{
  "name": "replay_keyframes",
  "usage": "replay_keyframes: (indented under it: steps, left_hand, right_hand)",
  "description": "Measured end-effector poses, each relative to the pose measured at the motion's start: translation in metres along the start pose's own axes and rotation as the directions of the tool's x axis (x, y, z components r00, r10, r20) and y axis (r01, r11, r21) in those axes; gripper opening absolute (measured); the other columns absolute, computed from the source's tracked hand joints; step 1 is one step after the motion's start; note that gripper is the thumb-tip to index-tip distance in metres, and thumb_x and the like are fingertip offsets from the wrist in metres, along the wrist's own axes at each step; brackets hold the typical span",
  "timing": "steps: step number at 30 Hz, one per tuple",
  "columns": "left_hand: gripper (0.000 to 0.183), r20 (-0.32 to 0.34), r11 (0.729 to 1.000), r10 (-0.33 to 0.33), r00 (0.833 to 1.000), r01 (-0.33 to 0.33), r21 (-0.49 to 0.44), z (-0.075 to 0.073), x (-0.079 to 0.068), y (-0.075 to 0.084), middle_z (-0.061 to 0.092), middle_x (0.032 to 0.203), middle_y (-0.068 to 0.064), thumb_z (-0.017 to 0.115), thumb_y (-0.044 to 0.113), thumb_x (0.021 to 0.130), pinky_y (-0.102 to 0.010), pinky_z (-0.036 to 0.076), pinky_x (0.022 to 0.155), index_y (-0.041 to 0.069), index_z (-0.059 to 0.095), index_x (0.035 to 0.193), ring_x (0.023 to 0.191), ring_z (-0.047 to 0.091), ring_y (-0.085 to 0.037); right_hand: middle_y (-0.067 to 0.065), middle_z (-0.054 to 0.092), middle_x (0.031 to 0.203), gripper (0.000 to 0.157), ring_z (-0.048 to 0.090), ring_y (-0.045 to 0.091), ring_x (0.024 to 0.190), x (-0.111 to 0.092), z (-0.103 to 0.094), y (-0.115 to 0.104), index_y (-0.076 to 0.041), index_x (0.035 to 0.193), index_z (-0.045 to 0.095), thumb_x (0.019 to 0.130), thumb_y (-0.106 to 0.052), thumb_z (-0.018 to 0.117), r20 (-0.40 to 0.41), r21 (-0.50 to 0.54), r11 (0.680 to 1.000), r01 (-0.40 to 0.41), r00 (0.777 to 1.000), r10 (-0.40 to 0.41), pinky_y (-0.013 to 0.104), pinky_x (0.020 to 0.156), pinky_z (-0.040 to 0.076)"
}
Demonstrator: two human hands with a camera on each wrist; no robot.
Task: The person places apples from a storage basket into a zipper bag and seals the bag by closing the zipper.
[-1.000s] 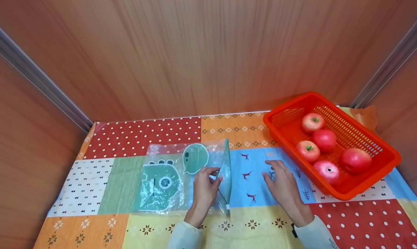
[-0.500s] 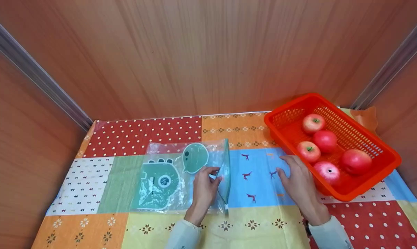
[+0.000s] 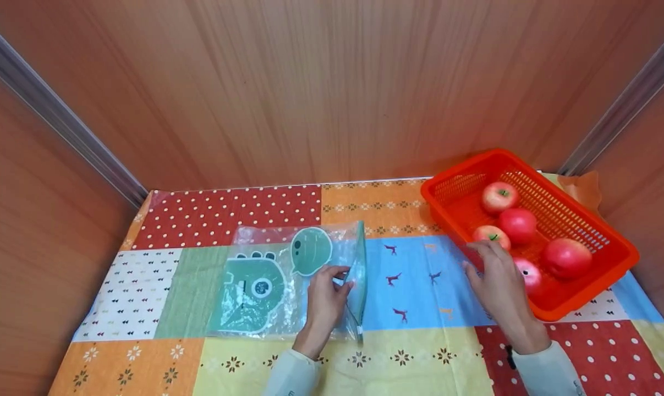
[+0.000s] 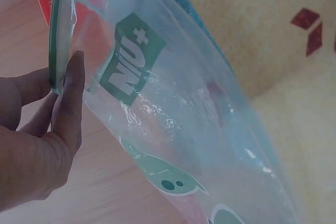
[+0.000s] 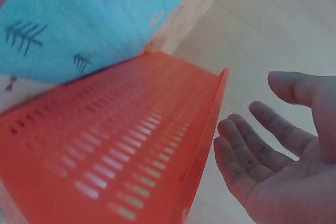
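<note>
A clear zip bag (image 3: 293,319) with green dinosaur prints lies on the cloth, its green-edged mouth facing right. My left hand (image 3: 325,300) pinches the bag near that mouth; in the left wrist view the fingers (image 4: 73,82) hold the green zip strip (image 4: 54,35). My right hand (image 3: 499,286) is over the near left rim of the red basket (image 3: 585,300), fingers loosely bent and nothing held. Inside the basket are several apples (image 3: 567,257); the right hand partly covers two of them. The right wrist view shows the open hand (image 5: 278,156) beside the basket's slotted wall.
A patchwork tablecloth (image 3: 161,220) covers the table. Wood-grain panels (image 3: 332,93) stand behind and at both sides. Behind the basket, at the right panel, lies an orange flap (image 3: 585,187).
My right hand has moved right, from over the blue cloth patch to the basket's rim near the apples. The left hand keeps its pinch on the bag and has hardly moved.
</note>
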State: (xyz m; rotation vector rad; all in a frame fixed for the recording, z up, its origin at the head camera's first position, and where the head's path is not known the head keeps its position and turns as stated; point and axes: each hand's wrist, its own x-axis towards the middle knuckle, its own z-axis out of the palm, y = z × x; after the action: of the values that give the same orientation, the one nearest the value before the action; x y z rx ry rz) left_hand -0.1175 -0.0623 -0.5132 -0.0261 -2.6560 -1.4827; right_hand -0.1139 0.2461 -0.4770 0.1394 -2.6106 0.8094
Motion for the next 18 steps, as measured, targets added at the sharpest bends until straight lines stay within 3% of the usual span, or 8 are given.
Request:
replay_keyframes:
  steps: [18]
  left_hand:
    - [0.024,-0.007,1.000,0.010,1.000,-0.010,0.014,0.001,-0.002,-0.001,0.071,0.097,-0.012,0.079,-0.007,0.089,-0.035,0.063,0.072,-0.004,0.076,0.113,0.076,0.069,-0.020]
  right_hand:
    - [0.030,0.060,0.126,0.043,0.060,0.048,0.104,-0.001,-0.026,0.028,0.008,0.131,0.065,0.090,0.003,0.077,0.025,-0.119,0.991,-0.058,0.998,0.061,0.069,0.086,0.056]
